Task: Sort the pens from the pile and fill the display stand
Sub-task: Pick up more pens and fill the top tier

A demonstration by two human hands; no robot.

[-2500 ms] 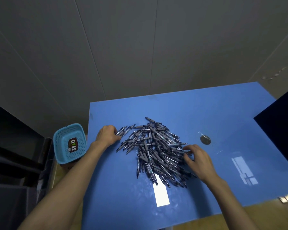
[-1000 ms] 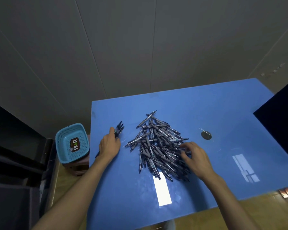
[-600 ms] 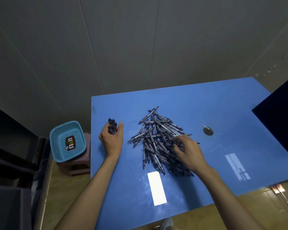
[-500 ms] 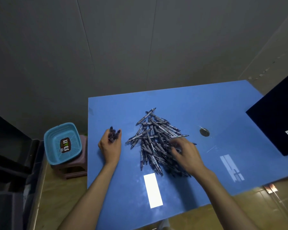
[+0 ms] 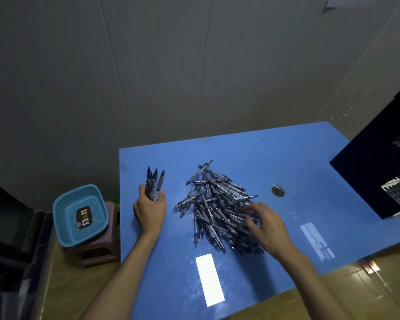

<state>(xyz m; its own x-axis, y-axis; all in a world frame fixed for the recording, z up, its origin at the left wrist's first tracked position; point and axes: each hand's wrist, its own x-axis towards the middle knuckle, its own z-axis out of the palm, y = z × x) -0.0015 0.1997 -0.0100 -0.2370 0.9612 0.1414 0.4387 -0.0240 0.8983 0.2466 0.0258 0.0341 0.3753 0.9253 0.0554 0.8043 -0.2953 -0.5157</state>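
Observation:
A pile of several dark grey pens (image 5: 215, 204) lies in the middle of the blue table (image 5: 286, 158). My left hand (image 5: 149, 210) grips a bunch of pens (image 5: 154, 183) upright, their ends pointing away from me, left of the pile. My right hand (image 5: 267, 224) rests on the pile's right side with its fingers curled among the pens; whether it holds one is hidden. A black display stand (image 5: 383, 172) with perforated metal parts stands at the table's right edge.
A light blue plastic basket (image 5: 80, 214) sits on a brown stool (image 5: 97, 250) left of the table. A small round metal disc (image 5: 278, 191) lies right of the pile. A grey panelled wall rises behind the table.
My left hand gathered pens from the pile's left side, lifted them and now holds them upright. My right hand slid further into the pile's right side.

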